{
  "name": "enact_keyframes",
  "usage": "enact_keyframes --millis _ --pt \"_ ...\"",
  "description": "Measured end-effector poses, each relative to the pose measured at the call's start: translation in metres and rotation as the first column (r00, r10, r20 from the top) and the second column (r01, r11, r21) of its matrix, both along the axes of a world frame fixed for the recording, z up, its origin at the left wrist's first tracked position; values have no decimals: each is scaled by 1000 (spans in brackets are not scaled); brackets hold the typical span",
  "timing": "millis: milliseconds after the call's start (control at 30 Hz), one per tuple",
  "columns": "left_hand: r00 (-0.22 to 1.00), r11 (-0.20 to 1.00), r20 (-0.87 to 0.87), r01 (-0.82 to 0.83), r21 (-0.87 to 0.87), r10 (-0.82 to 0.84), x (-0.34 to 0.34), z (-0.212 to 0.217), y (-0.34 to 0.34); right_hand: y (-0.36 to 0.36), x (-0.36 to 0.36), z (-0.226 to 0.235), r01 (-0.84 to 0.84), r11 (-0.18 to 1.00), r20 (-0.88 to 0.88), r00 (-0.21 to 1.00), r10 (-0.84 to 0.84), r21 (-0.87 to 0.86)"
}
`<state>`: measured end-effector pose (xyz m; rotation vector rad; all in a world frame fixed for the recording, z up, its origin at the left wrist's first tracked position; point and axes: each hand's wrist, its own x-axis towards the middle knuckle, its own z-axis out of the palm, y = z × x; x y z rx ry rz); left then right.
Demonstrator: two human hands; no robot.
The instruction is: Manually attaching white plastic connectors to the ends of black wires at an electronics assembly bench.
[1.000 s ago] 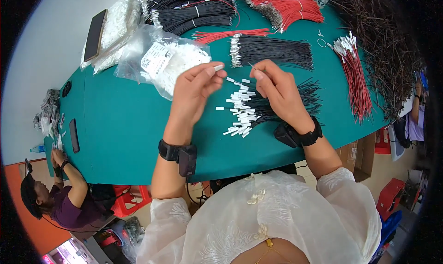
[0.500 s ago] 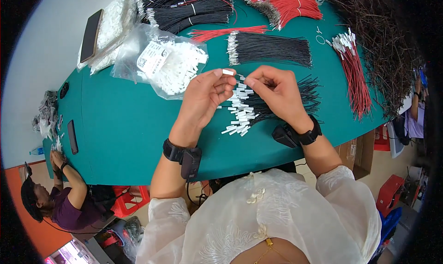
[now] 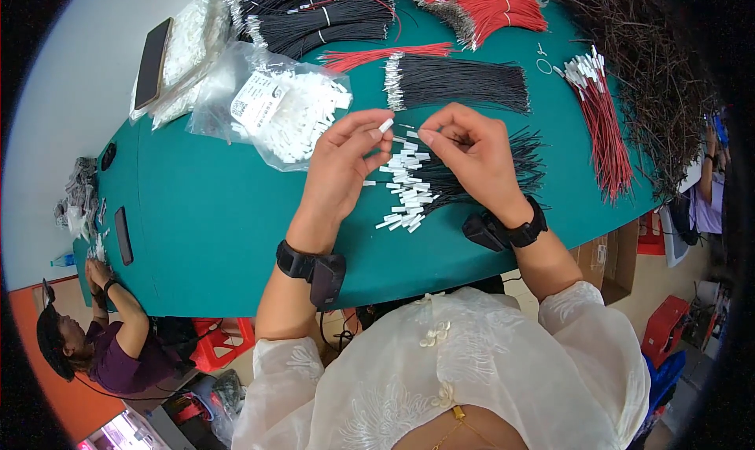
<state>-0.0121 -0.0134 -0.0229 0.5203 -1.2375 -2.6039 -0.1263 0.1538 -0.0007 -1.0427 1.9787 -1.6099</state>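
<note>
My left hand (image 3: 344,155) pinches a small white connector housing (image 3: 385,125) between thumb and fingertips, tilted up to the right. Close by on its right, my right hand (image 3: 469,147) is closed on a thin wire, whose metal-tipped end (image 3: 406,126) points at the housing with a small gap between them. Most of that wire is hidden by the hand. Below both hands lies a pile of black wires (image 3: 450,184) with white connector housings (image 3: 406,189) on their left ends. Beyond my left hand is an open clear bag (image 3: 211,96) of loose white housings (image 3: 303,123).
Behind my hands lie a black wire bundle (image 3: 464,84) and red wires (image 3: 385,55). Bigger black (image 3: 346,17) and red bundles (image 3: 503,8) sit farther back. Red wires with white connectors (image 3: 602,127) lie right, beside a dark wire heap (image 3: 649,72). Another person (image 3: 110,332) works at far left.
The white housing in my left hand has turned from nearly level to tilted, and my left fingers have shifted around it. My right hand has barely moved, still gripping the wire.
</note>
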Motion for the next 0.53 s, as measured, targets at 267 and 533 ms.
enact_keyframes --millis 267,533 --pt "997 927 51 -39 -374 63 1 8 9 -1 2 -4 74 993 -91 992 -83 -95" --pt "998 920 38 -25 -390 44 2 7 7 -1 3 -2 75 993 -163 983 -89 -89"
